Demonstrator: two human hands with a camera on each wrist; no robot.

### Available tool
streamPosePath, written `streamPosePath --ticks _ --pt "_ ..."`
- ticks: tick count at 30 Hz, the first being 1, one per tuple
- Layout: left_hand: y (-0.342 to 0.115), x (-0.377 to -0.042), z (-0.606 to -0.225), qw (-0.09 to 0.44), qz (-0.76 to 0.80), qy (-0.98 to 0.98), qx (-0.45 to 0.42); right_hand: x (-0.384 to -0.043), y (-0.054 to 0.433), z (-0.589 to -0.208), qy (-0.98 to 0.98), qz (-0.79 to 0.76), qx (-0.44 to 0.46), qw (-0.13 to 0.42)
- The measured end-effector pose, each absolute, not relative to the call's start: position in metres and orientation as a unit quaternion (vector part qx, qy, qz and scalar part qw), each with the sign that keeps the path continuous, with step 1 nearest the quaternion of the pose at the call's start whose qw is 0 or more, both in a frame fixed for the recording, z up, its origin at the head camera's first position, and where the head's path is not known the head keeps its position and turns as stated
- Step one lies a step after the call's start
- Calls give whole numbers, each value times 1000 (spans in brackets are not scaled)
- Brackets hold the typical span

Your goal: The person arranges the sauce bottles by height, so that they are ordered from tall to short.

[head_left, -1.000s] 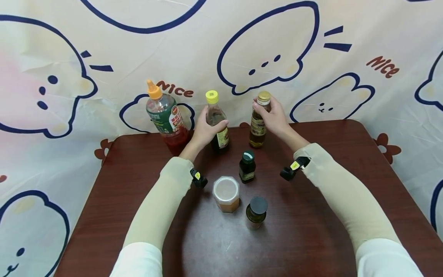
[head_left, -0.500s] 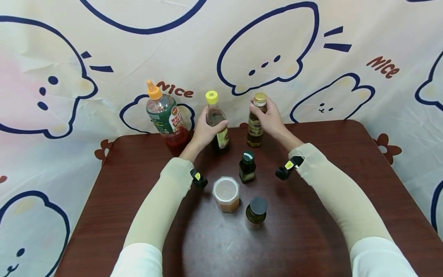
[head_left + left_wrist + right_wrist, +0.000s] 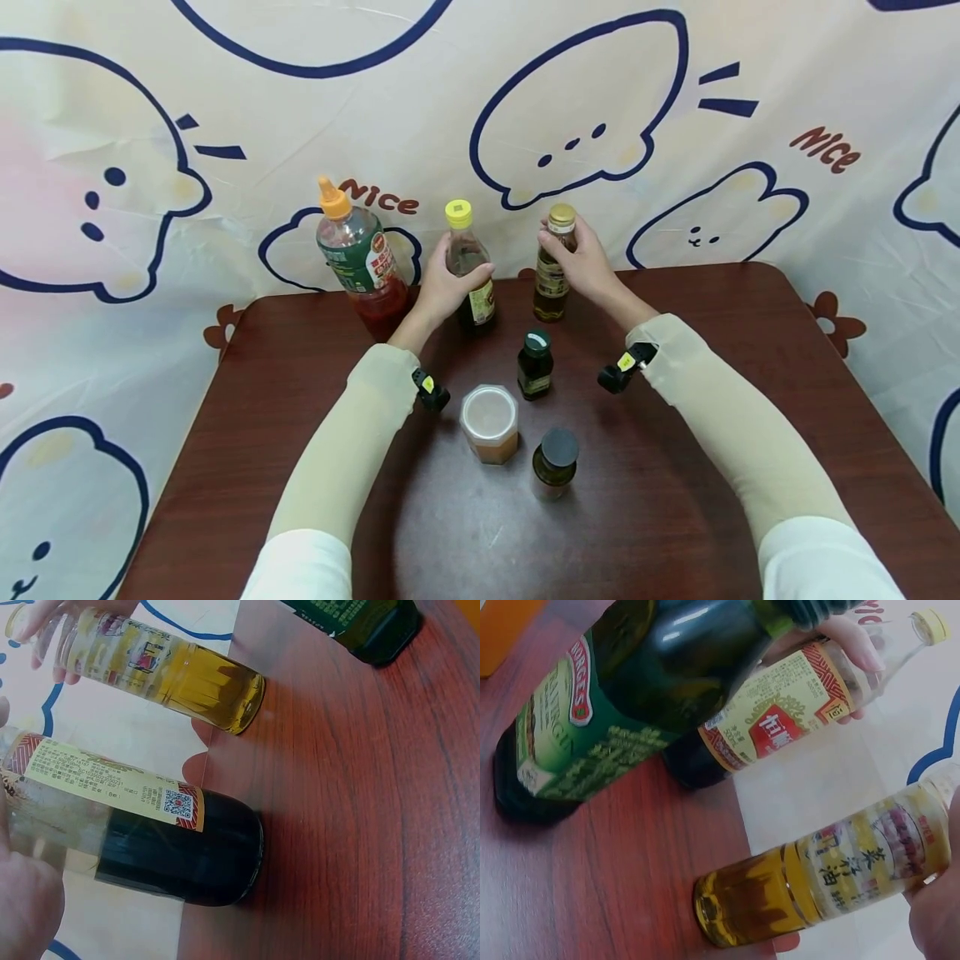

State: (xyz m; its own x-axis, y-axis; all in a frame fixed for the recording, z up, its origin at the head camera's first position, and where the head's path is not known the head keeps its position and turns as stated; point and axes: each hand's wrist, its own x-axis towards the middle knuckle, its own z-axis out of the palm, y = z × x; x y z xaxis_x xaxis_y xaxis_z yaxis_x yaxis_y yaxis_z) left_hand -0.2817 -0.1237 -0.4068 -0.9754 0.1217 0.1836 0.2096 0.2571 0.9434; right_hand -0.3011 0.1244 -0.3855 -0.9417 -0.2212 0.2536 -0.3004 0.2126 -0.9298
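At the back of the table, my left hand (image 3: pixel 447 287) grips the upper part of a bottle of dark liquid (image 3: pixel 480 307) with a yellow cap. Its cream label and dark contents show in the left wrist view, where the thumb side of my left hand (image 3: pixel 30 904) is at the edge. My right hand (image 3: pixel 588 258) holds a slim oil bottle (image 3: pixel 551 283) by its upper part, just below the gold cap. Golden oil (image 3: pixel 757 904) fills its lower part in the right wrist view. Both bottles stand upright, side by side with a gap between.
Left of my left hand stands a large red sauce bottle (image 3: pixel 367 267) with an orange nozzle. Nearer me are a dark green olive oil bottle (image 3: pixel 535 367), a clear-lidded jar (image 3: pixel 490 423) and a small dark-capped jar (image 3: pixel 555 462). A patterned cloth (image 3: pixel 570 100) hangs behind the table.
My right hand has shifted slightly left with the oil bottle, bringing it closer to the dark bottle. My left hand keeps its grip in the same place.
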Motion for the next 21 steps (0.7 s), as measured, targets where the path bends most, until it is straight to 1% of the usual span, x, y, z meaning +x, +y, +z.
streamPosePath --ticks 7,13,16,21 --pt "-123 -282 -408 38 -604 -789 -105 -297 138 -380 -812 555 180 -15" --pt "-122 -281 -408 36 -602 -791 -101 -283 158 -384 -843 502 183 -56" --pt "-123 -282 -408 34 -602 -792 -101 -273 169 -385 -851 484 197 -59" --pt "-123 -283 -409 31 -599 -795 -91 -253 189 -380 -858 464 217 -45"
